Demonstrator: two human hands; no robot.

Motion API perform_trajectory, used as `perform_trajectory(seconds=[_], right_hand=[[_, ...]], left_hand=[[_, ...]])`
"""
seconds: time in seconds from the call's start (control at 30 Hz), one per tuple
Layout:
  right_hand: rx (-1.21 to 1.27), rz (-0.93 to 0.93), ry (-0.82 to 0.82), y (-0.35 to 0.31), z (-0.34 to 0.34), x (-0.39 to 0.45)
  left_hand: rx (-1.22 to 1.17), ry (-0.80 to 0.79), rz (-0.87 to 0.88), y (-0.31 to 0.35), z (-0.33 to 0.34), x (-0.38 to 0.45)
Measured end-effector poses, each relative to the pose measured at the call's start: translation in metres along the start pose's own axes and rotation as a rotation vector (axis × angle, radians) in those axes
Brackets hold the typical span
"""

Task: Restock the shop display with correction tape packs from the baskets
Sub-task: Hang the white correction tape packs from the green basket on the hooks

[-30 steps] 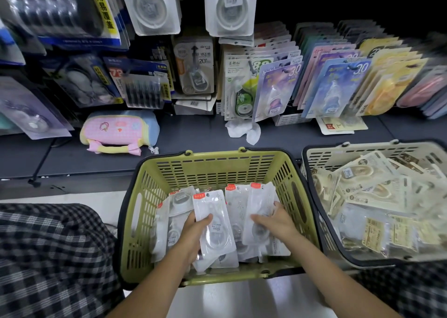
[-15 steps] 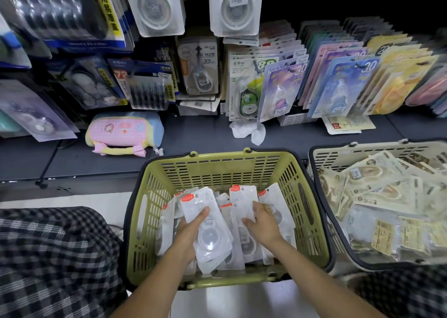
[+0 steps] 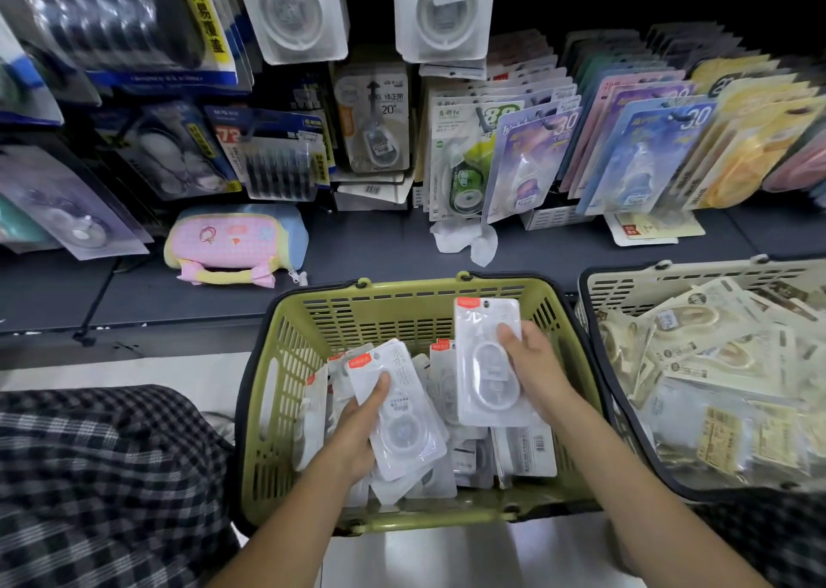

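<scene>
Head camera looks down into the green basket (image 3: pixel 268 391), where both hands now hold white correction tape packs. Compared with half a second ago, the right hand (image 3: pixel 532 368) has lifted one pack (image 3: pixel 489 355) clear of the heap: it stands nearly upright, its red-tabbed top at about 12 o'clock above the basket's far rim, thumb pressed on its front and fingers curled behind. Before, that hand was low among the loose packs. The left hand (image 3: pixel 357 426) keeps its own pack (image 3: pixel 395 408) pinched between thumb and fingers, tilted with its top toward 11 o'clock, lying low over the heap much as it did earlier. I judge the picking step is nearly done and the raised pack is ready to travel toward the display at 12 o'clock.

More white packs (image 3: pixel 523 449) lie loose in the basket beneath the hands. At 3 o'clock stands a cream basket (image 3: pixel 625 274) filled with beige packs (image 3: pixel 715 364), cut off by the frame's right edge. Hanging white blister packs (image 3: pixel 442 6) at the top of the frame look like the same product, though their hooks are out of view, so I cannot tell how much room is left. The fingers behind both held packs are hidden, and the printing on them is too blurred to read. A pink pouch (image 3: pixel 232 241) rests on the dark shelf (image 3: pixel 380 248) at 11 o'clock.
</scene>
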State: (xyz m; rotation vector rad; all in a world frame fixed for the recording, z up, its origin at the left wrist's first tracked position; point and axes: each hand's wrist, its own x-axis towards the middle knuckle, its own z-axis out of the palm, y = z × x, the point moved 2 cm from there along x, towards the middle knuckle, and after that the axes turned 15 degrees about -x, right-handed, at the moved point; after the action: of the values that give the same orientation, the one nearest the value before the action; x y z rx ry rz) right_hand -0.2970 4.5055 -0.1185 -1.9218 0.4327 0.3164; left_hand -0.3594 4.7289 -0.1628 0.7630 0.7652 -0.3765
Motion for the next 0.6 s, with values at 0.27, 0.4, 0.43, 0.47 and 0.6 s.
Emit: perform_trajectory(seconds=[0.27,0.4,0.43,0.47,0.6], right_hand=[[-0.226,-0.088,-0.1,0.014,0.085,-0.024],[-0.535,0.109,0.065,0.055,0.052,-0.011],[-0.666,0.181,0.053,0.067,0.042,-0.008],[-0.702,0.273,0.007,0.077,0.035,-0.006],[-0.373,0.481,-0.223,0.092,0.034,-0.003]], left_hand=[[0.243,-0.105,-0.035,-0.013,0.01,-0.002],[0.21,-0.045,-0.035,-0.011,-0.005,0.004],[0.196,-0.029,-0.03,-0.009,-0.006,0.003],[0.183,-0.015,-0.025,-0.008,-0.007,0.002],[0.182,-0.019,-0.022,-0.007,-0.007,-0.001]])
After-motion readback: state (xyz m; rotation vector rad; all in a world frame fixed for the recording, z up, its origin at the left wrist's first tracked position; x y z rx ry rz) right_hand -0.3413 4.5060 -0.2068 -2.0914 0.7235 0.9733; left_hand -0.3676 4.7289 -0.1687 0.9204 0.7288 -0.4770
